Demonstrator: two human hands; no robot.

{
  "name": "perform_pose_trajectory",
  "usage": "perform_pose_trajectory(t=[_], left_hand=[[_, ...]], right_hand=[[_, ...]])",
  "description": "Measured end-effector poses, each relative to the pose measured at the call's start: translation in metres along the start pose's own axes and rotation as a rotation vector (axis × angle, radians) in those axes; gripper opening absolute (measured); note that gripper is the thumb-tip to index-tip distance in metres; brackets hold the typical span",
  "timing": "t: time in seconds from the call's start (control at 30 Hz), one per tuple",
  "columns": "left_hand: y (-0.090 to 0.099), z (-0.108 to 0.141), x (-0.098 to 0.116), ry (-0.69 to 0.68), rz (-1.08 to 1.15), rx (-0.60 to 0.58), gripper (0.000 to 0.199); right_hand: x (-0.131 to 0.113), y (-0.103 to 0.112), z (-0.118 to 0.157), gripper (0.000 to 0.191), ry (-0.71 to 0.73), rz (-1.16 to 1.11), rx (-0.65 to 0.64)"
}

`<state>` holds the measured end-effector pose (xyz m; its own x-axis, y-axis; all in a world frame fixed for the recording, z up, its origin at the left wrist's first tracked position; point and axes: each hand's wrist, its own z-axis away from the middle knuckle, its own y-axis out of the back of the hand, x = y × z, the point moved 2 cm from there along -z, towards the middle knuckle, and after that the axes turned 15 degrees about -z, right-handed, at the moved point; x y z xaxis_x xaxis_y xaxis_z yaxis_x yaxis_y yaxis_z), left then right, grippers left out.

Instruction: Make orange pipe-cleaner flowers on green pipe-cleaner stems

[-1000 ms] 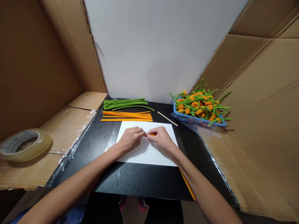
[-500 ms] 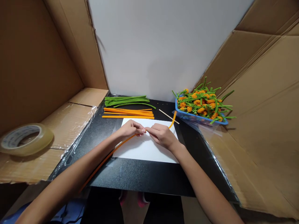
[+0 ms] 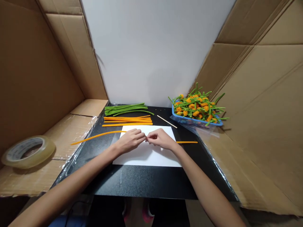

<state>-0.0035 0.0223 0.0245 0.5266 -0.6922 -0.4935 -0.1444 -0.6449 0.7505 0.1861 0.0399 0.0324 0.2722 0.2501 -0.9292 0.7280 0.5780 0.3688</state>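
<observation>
Between the fingers (image 3: 140,136), orange strip (image 3: 99,134)

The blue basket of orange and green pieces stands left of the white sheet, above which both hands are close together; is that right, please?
Not quite: in the head view, the blue basket of orange and green pieces stands to the right of the white sheet, not the left. The left hand and right hand are close together above the sheet.

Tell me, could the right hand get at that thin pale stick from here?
Probably yes: the thin pale stick lies just beyond the right hand, with nothing seen covering it. That hand seems to be pinching an orange strip, though, so it may need to let go first.
</observation>
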Motion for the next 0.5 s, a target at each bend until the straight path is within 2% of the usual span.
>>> perform_pose_trajectory(t=[0.1, 0.2, 0.33, 0.5], left_hand=[[-0.007, 0.011, 0.006, -0.048, -0.033, 0.045, 0.024], [-0.011, 0.016, 0.009, -0.04, -0.005, 0.017, 0.023], [-0.013, 0.013, 0.01, 0.149, 0.199, -0.124, 0.024], [-0.008, 0.009, 0.004, 0.411, 0.49, -0.226, 0.028]], right_hand=[[0.006, -0.006, -0.002, 0.016, 0.064, 0.123, -0.029], [0.007, -0.013, -0.003, 0.021, 0.197, 0.3, -0.045], [0.006, -0.019, -0.002, 0.024, 0.273, 0.453, -0.122], [-0.001, -0.023, 0.002, 0.016, 0.296, 0.638, -0.167]])
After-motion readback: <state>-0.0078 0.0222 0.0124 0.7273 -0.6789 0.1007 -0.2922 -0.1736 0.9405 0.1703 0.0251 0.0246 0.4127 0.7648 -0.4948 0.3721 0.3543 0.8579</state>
